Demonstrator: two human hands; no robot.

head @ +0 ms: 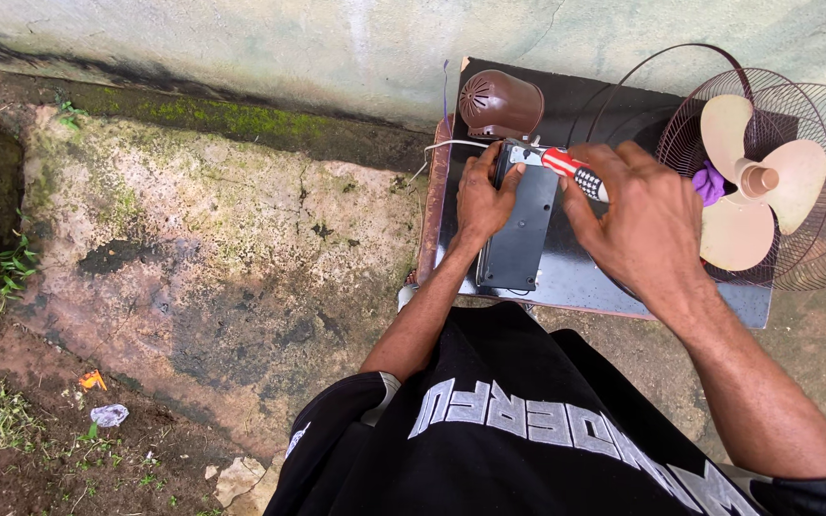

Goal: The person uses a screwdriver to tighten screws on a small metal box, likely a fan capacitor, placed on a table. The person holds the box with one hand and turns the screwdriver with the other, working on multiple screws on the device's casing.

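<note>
The left hand presses down on a black box on the dark worktop. The right hand has its fingers wrapped around a red screwdriver, hiding most of its handle. The tip is hard to see.

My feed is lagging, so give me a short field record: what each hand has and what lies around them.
left hand: pressing on the black fan base
right hand: grip shut on red-handled screwdriver, tip at the base's top end
surface: dark board
behind base: brown motor cover
right side: beige fan blade over wire guard
</note>
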